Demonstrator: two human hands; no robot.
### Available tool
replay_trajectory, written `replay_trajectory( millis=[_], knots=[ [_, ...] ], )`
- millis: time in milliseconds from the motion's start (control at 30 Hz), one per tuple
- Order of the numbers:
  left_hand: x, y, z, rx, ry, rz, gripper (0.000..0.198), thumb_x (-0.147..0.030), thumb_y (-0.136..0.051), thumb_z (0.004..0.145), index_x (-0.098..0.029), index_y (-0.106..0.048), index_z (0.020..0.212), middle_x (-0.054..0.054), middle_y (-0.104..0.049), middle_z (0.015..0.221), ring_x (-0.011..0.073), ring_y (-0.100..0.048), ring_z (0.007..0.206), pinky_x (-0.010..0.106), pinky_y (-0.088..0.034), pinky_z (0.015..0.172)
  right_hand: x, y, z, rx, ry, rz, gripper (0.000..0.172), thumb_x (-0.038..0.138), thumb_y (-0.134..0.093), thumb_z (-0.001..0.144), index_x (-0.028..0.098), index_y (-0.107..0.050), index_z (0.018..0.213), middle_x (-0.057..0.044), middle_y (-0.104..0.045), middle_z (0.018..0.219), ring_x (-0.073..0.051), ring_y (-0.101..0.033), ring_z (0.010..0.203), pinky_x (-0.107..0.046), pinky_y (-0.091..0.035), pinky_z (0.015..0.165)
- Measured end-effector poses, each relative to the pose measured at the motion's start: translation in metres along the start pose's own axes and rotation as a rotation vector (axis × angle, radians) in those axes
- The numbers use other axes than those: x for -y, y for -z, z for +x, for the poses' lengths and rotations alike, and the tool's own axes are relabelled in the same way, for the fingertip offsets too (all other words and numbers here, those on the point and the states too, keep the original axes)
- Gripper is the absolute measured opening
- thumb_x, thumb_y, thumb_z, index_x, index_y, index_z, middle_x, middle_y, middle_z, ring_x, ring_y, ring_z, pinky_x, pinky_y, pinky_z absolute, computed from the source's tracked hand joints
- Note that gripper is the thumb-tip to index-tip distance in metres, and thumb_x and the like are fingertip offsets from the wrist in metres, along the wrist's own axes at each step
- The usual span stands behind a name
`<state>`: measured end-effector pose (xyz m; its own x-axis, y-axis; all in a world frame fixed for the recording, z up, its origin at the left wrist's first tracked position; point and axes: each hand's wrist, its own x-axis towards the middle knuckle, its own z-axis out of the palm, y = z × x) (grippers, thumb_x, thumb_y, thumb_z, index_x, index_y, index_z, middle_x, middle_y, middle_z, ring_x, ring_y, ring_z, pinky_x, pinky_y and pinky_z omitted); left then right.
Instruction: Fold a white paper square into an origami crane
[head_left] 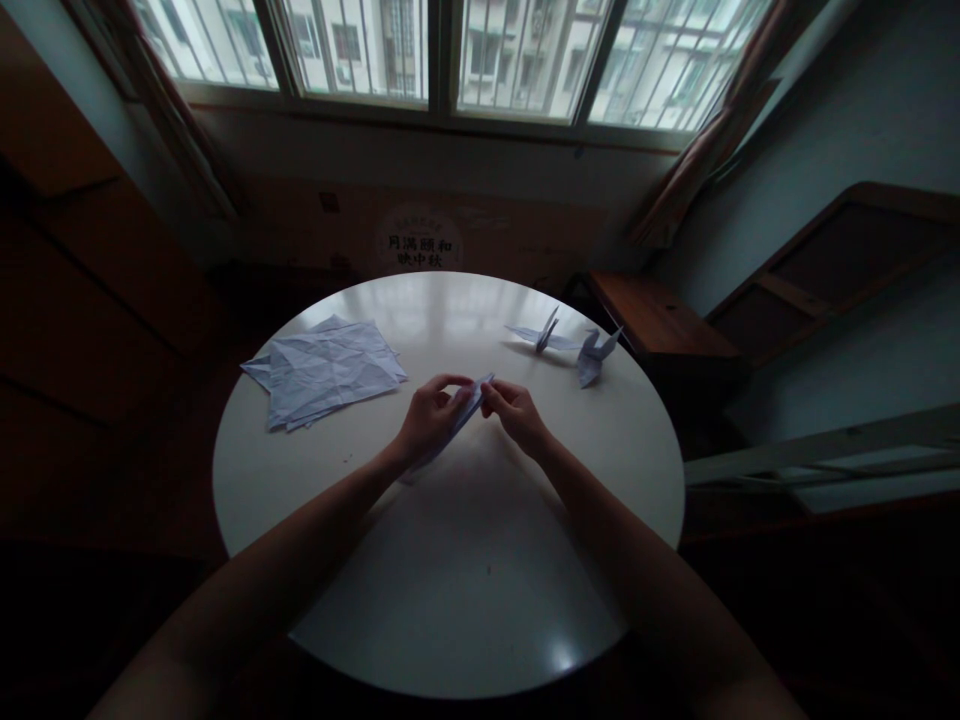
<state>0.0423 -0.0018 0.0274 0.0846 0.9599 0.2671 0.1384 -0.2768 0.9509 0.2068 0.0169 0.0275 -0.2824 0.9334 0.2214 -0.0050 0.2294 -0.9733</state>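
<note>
Between my hands is a narrow strip of folded paper [466,410], slanting from lower left to upper right above the table. My left hand [435,415] is closed on its middle, thumb on the near face and fingers behind. At the upper right end, my right hand [514,410] pinches the paper's tip between thumb and fingers. Two folded paper cranes stand beyond my right hand: one crane [546,335] with wings spread, the other crane [592,358] nearer the table's right edge. To the left lies a stack of creased paper sheets [330,370].
The round white table [465,600] carries all the paper. Behind it leans a large cardboard box [510,225] below a barred window [517,60]. A wooden stool or bench [660,310] stands at the back right, and a wooden cabinet [82,250] at the left.
</note>
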Motion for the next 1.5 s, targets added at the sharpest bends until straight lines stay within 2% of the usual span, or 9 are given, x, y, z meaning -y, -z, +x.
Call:
replay_trajectory(
  millis=[133,200,300,433,667,867,1067,1500],
  knots=[
    [0.0012,0.0007,-0.0019,-0.111,-0.265,0.188,0.025,-0.033,-0.065,0.086,-0.019,-0.066,0.107,0.007,-0.068,0.104,0.0147,-0.066,0.084,0.024,-0.053,0.067,0.0006,-0.0008,-0.0003,-0.014,0.025,-0.008,0.046,0.059,-0.060,0.082,0.017,-0.056,0.063,0.002,-0.051,0.056,-0.010,-0.045,0.055,-0.026,-0.036,0.057],
    [0.0022,0.0017,-0.0022,-0.114,-0.376,0.252,0.018,-0.029,-0.064,0.087,-0.019,-0.067,0.102,0.008,-0.067,0.107,0.0158,-0.066,0.091,0.027,-0.054,0.073,0.0003,-0.0006,0.0002,-0.024,0.035,-0.003,0.045,0.058,-0.061,0.082,0.017,-0.056,0.063,0.002,-0.051,0.056,-0.010,-0.045,0.055,-0.026,-0.036,0.057],
    [0.0034,0.0026,-0.0030,-0.081,-0.448,0.313,0.014,-0.029,-0.068,0.085,-0.019,-0.069,0.095,0.008,-0.068,0.105,0.0175,-0.067,0.093,0.030,-0.055,0.076,-0.0008,-0.0002,0.0011,-0.041,0.047,0.020,0.045,0.058,-0.061,0.082,0.017,-0.057,0.064,0.002,-0.052,0.056,-0.010,-0.046,0.055,-0.026,-0.037,0.057],
    [0.0037,0.0021,-0.0040,-0.043,-0.460,0.303,0.020,-0.027,-0.072,0.081,-0.018,-0.069,0.099,0.010,-0.070,0.108,0.0192,-0.068,0.095,0.033,-0.056,0.079,-0.0023,-0.0005,0.0017,-0.044,0.037,0.067,0.044,0.059,-0.062,0.080,0.017,-0.059,0.068,0.002,-0.053,0.058,-0.011,-0.048,0.055,-0.026,-0.039,0.056],
    [0.0011,0.0019,-0.0024,-0.036,-0.451,0.232,0.020,-0.024,-0.073,0.080,-0.018,-0.071,0.098,0.011,-0.071,0.109,0.0191,-0.069,0.098,0.033,-0.058,0.081,-0.0050,-0.0004,0.0020,-0.038,0.003,0.097,0.046,0.063,-0.062,0.078,0.017,-0.059,0.070,0.001,-0.055,0.059,-0.011,-0.050,0.056,-0.027,-0.042,0.057],
    [0.0012,0.0035,-0.0017,-0.031,-0.463,0.279,0.019,-0.019,-0.074,0.077,-0.019,-0.072,0.096,0.011,-0.071,0.111,0.0211,-0.068,0.100,0.038,-0.056,0.088,-0.0067,0.0005,0.0025,-0.070,0.012,0.055,0.050,0.065,-0.056,0.081,0.017,-0.057,0.065,0.000,-0.055,0.058,-0.012,-0.050,0.056,-0.028,-0.042,0.058],
    [0.0017,0.0052,-0.0006,-0.051,-0.443,0.346,0.022,-0.013,-0.073,0.075,-0.021,-0.072,0.095,0.009,-0.070,0.113,0.0218,-0.067,0.103,0.041,-0.054,0.092,-0.0008,0.0007,0.0010,-0.091,0.025,-0.011,0.045,0.060,-0.059,0.081,0.018,-0.057,0.066,0.001,-0.054,0.057,-0.011,-0.048,0.057,-0.027,-0.040,0.058],
    [0.0036,0.0063,0.0006,-0.029,-0.505,0.413,0.027,-0.009,-0.074,0.074,-0.021,-0.070,0.098,0.008,-0.070,0.113,0.0214,-0.066,0.103,0.041,-0.054,0.091,-0.0060,0.0016,0.0028,-0.087,-0.013,0.042,0.035,0.050,-0.059,0.080,0.017,-0.059,0.070,0.000,-0.056,0.060,-0.011,-0.050,0.057,-0.028,-0.040,0.058]
  ],
)
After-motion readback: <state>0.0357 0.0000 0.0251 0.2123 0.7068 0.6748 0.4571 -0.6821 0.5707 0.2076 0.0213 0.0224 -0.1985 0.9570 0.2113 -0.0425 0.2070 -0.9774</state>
